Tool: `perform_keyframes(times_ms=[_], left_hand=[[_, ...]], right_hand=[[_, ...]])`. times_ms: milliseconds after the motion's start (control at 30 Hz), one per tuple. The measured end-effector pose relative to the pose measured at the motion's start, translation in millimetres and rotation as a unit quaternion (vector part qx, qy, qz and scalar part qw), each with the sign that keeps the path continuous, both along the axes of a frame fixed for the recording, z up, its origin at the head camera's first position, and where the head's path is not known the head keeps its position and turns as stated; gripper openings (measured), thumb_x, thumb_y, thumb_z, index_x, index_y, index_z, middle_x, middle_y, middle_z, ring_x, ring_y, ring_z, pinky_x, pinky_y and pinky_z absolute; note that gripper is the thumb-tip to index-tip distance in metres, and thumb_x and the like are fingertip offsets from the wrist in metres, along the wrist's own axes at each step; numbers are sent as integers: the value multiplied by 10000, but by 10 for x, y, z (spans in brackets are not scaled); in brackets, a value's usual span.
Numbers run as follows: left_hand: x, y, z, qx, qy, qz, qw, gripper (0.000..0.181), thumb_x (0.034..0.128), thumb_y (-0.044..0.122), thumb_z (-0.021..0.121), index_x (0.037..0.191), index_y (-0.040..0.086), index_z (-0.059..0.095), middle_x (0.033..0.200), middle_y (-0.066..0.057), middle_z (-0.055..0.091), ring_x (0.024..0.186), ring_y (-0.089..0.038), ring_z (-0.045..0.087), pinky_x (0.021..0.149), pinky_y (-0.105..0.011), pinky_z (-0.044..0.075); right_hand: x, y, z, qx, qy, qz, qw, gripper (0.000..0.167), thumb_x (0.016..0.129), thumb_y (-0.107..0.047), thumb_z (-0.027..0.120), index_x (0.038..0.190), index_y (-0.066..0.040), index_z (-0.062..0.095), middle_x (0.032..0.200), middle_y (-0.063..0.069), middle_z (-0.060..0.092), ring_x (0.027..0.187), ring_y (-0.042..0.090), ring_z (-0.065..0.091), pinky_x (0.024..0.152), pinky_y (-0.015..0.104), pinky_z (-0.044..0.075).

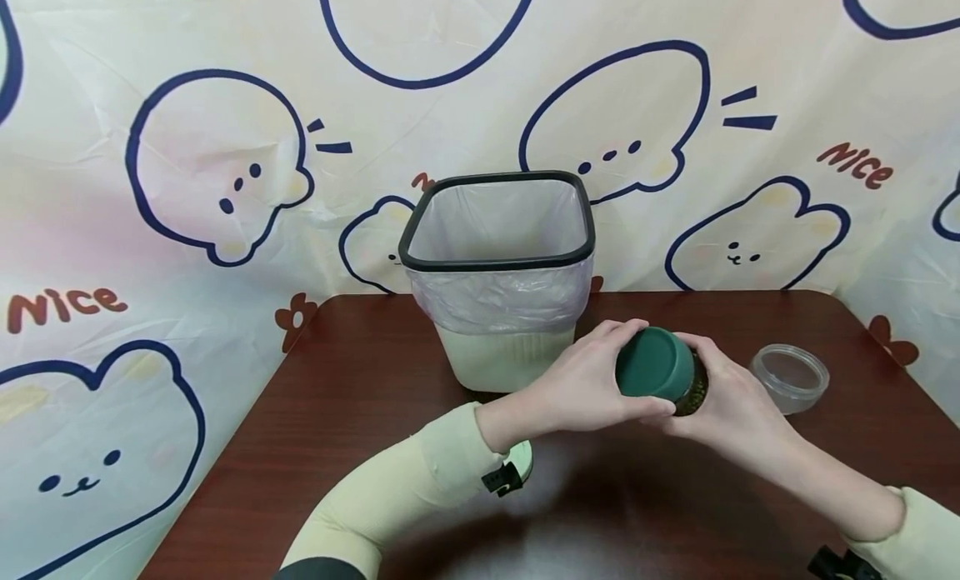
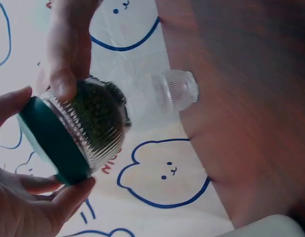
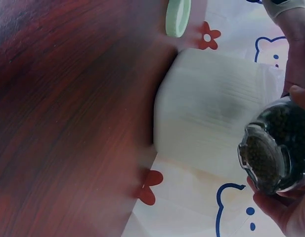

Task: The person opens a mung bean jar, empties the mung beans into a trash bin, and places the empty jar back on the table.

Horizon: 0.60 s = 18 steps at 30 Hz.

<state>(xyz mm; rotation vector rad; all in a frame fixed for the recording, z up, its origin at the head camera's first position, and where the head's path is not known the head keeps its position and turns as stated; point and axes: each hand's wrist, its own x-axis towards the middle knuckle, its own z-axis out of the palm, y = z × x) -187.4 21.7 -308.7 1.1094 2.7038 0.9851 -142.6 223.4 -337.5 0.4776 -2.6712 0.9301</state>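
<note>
A clear ribbed glass jar (image 2: 93, 118) with small dark green grains inside is held tilted above the table, its green lid (image 1: 654, 365) facing left. My left hand (image 1: 600, 380) grips the lid, thumb below and fingers above in the head view. Around the jar's body curls my right hand (image 1: 735, 397). The jar's clear bottom (image 3: 263, 158) and the grains show in the right wrist view. The lid sits on the jar with no gap that I can make out. Fingers hide part of the jar in every view.
A bin (image 1: 502, 355) with a black rim and clear liner stands behind the left hand. A clear round container (image 1: 791, 378) is on the brown table (image 1: 337, 372) at the right. A pale green round item (image 3: 178, 17) lies near the bin. A patterned cloth (image 1: 465, 130) hangs behind.
</note>
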Motion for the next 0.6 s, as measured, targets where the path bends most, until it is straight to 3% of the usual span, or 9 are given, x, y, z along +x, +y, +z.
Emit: perform_keyframes(times_ms=[100,200,333,400,500,600], left_hand=[[-30,-16,6,-3,-145,-184,9997,829,771,515,769,1425,164,399,1236,47,478,1010,-61,476,735,-173,460],[-108,-65,10,80,-150,-735,9972,867,764,463,798,1453,178,354,1302,44,451,1088,-49,450,804,-159,447],[-232,-135,1,467,-150,-1658,9849,930,755,303,844,1499,161,304,1418,13,405,1204,-45,403,913,-158,403],[-281,-153,-1,644,-179,-1975,9780,936,748,246,853,1502,147,307,1432,4,402,1229,-45,393,942,-167,391],[-307,-163,-4,696,-143,-2130,9745,920,744,248,855,1493,144,331,1420,7,415,1224,-39,398,944,-172,391],[-296,-158,-7,606,18,-2080,9763,905,740,291,856,1481,146,358,1403,11,422,1205,-34,409,934,-162,390]], right_hand=[[0,14,4,-32,-154,28,9999,967,618,-275,936,1365,6,391,1160,227,579,953,376,591,731,544,535],[0,27,25,-66,-206,111,9997,961,629,-295,931,1367,-2,390,1176,220,574,969,372,588,743,544,533],[5,31,66,-146,-203,272,9993,948,638,-304,927,1363,-9,392,1203,212,563,1011,379,574,776,567,519],[4,28,83,-164,-216,321,9991,941,640,-307,926,1359,-11,396,1205,209,561,1020,382,569,783,571,515],[5,21,94,-159,-258,338,9990,927,647,-313,921,1352,-11,401,1198,209,563,1014,379,573,779,564,520],[14,15,88,-129,-279,324,9990,929,646,-321,921,1347,0,402,1190,215,566,1003,377,580,771,552,527]])
